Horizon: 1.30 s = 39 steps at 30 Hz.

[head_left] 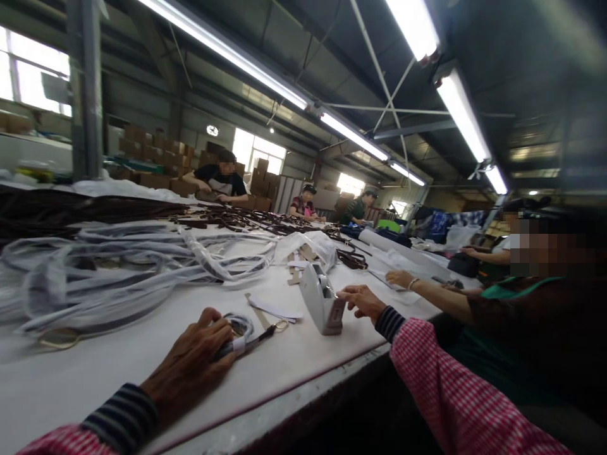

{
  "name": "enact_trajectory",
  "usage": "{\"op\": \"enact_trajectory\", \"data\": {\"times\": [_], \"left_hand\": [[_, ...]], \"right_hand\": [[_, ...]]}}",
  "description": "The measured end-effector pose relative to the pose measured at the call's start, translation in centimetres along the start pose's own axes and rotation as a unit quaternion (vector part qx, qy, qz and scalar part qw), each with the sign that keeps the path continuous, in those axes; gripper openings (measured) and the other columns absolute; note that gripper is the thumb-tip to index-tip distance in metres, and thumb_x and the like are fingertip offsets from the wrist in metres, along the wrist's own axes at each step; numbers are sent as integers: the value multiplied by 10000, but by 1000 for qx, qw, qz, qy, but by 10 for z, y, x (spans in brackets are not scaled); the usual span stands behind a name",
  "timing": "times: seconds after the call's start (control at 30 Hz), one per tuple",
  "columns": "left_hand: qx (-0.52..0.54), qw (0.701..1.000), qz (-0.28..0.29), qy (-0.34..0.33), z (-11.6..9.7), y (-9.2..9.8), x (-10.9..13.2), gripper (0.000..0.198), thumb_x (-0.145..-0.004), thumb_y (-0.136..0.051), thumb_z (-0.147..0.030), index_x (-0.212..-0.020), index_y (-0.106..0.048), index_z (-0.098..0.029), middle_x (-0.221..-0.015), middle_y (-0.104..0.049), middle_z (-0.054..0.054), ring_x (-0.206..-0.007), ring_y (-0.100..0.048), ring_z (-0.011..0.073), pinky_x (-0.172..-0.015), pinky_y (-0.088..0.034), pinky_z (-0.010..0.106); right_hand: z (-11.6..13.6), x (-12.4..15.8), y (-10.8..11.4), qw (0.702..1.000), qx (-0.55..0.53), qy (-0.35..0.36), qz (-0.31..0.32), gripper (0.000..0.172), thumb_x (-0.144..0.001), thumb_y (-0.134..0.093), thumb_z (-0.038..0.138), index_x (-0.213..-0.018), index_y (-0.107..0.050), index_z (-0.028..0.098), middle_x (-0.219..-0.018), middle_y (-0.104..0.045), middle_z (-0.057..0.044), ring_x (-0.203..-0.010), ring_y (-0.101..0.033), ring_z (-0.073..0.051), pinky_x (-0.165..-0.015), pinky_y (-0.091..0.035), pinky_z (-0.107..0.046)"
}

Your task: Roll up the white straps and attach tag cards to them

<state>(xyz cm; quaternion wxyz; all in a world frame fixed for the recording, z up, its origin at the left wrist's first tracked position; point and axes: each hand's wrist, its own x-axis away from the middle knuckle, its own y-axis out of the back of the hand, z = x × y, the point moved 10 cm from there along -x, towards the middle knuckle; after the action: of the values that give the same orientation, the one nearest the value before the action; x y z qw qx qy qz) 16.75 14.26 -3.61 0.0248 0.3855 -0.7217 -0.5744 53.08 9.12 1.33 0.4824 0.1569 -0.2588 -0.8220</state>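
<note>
My left hand [196, 351] rests low over the white table and is closed around a coiled belt [241, 328] wrapped in clear film. A dark end of the belt, with a gold-coloured buckle [281, 325], sticks out to the right. Near the table's front edge stands a grey tape dispenser [322, 303], upright with its roll partly in view. My right hand [363, 301] is at the dispenser's front end, fingertips pinched at its cutting edge on the tape, which hardly shows. White paper strips [275, 309] lie between the coil and the dispenser.
Several film-wrapped straps [118, 272] spread over the left of the table [284, 366]. Behind the dispenser are a clear plastic bag [320, 246] with cardboard pieces and a pile of brown belts [246, 218]. A co-worker's hand [401, 278] is close on the right; other people work farther back.
</note>
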Motion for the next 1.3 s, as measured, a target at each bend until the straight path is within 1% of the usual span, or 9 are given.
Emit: {"op": "enact_trajectory", "data": {"times": [0.2, 0.37, 0.53, 0.67, 0.77, 0.87, 1.1, 1.2, 1.3], "left_hand": [[-7, 998, -60, -1, 13, 5, -1, 141, -900, -580, -362, -845, -623, -240, -916, -663, 56, -1079, -492, 302, -824, -471, 365], [-3, 997, -74, 29, 19, 9, -3, 151, -877, -577, -374, -841, -627, -236, -948, -658, 68, -1098, -492, 311, -832, -487, 375], [20, 990, -99, 99, 33, 17, 1, 257, -865, -558, -465, -904, -658, -232, -1000, -615, 91, -1059, -517, 309, -831, -489, 391], [66, 974, -124, 175, 50, 22, 6, 380, -810, -567, -549, -941, -680, -211, -1024, -566, 106, -1020, -543, 312, -872, -482, 421], [101, 964, -128, 212, 58, 23, 8, 441, -776, -556, -586, -941, -698, -202, -989, -554, 102, -995, -553, 316, -884, -478, 433], [124, 959, -124, 222, 60, 23, 7, 462, -754, -566, -591, -937, -716, -195, -945, -556, 94, -957, -560, 311, -878, -476, 434], [145, 954, -166, 201, 54, 30, 8, 394, -777, -619, -546, -864, -719, -175, -846, -554, 57, -833, -566, 260, -798, -495, 400], [153, 951, -180, 202, 51, 30, 8, 324, -778, -640, -486, -850, -708, -178, -855, -539, 39, -804, -562, 231, -778, -502, 372], [156, 951, -179, 200, 47, 28, 7, 265, -794, -659, -433, -847, -690, -175, -892, -524, 38, -821, -555, 223, -790, -499, 367]], "right_hand": [[-14, -2, -4, 994, -99, -42, -28, 146, -659, -722, 306, -670, -693, 163, -605, -535, 5, -613, -461, -118, -495, -352, -203], [-20, -1, -4, 984, -160, -49, -58, 145, -576, -754, 274, -645, -688, 164, -603, -551, 4, -632, -475, -128, -522, -379, -224], [-17, 18, -3, 966, -227, 5, -125, 221, -580, -762, 332, -667, -638, 171, -672, -565, 10, -642, -483, -110, -523, -384, -201], [-28, 43, -16, 950, -283, 20, -131, 324, -593, -759, 426, -741, -603, 183, -746, -592, -4, -667, -542, -120, -508, -432, -198], [-42, 49, -34, 942, -316, 4, -110, 385, -587, -766, 462, -749, -551, 187, -703, -598, -15, -580, -551, -121, -444, -410, -203], [-48, 43, -43, 939, -328, 19, -105, 422, -589, -776, 480, -753, -503, 203, -633, -561, 27, -470, -467, -79, -386, -324, -175], [-68, 56, -32, 951, -271, 65, -133, 441, -597, -791, 517, -685, -476, 221, -486, -442, 88, -379, -358, -68, -330, -280, -186], [-60, 75, -44, 954, -269, 80, -109, 450, -650, -775, 560, -715, -489, 219, -527, -454, 78, -412, -390, -77, -357, -334, -197], [-18, 89, -86, 948, -300, 105, -24, 427, -730, -775, 539, -775, -510, 207, -594, -486, 65, -456, -416, -72, -398, -363, -193]]}}
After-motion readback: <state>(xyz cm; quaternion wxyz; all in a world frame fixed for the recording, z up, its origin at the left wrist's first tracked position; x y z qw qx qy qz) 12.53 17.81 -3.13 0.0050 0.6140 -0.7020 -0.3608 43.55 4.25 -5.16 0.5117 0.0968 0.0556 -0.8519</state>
